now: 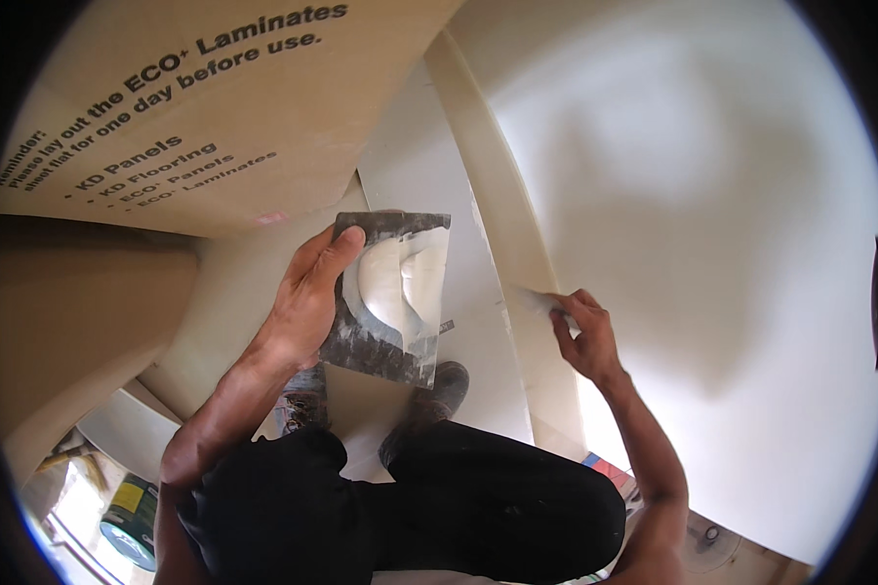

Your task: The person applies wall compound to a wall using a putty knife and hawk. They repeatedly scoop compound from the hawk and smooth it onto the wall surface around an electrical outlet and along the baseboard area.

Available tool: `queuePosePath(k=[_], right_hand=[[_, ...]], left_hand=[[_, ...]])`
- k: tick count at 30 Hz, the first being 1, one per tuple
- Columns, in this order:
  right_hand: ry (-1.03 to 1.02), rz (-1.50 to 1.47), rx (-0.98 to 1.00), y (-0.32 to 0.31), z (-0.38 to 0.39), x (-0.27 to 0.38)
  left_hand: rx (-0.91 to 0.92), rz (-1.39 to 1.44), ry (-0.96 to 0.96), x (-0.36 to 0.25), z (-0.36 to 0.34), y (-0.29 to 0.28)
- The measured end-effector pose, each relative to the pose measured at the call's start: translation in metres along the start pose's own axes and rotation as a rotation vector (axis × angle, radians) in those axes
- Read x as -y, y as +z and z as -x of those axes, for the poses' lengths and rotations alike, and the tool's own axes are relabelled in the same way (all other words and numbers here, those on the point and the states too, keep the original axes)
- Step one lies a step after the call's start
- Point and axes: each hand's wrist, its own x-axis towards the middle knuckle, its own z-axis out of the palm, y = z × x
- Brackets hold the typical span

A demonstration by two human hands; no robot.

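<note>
My left hand (pixel 307 288) grips a dark, flat filler board (pixel 373 356) by its left edge, thumb on top. A smooth mound of white filler (pixel 385 283) lies on it, spread toward the right edge. In my right hand (pixel 587 336) a thin, pale scraper (pixel 534 300) is pinched between thumb and fingers. Its blade points left, over the raised cream skirting strip (pixel 502 166) that runs along the foot of the white wall (pixel 693 214). Whether the blade touches the strip I cannot tell.
A large printed cardboard box (pixel 215 117) stands at the upper left, with another brown cardboard surface (pixel 78 302) below it. My shoe (pixel 444 390) rests on the pale floor beside the strip. A dark green tin (pixel 132 522) stands at the lower left.
</note>
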Motion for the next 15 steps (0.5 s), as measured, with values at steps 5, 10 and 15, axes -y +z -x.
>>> queuePosePath(k=[5, 10, 15], right_hand=[[-0.454, 0.735, 0.058, 0.002, -0.076, -0.068], [-0.556, 1.100, 0.074, 0.032, -0.202, -0.130], [-0.532, 1.230, 0.044, 0.044, -0.256, -0.170]], left_hand=[[0.015, 0.111, -0.052, 0.007, 0.000, 0.001], [0.036, 0.081, -0.015, 0.006, 0.008, -0.008], [-0.012, -0.067, 0.023, 0.017, 0.013, -0.016]])
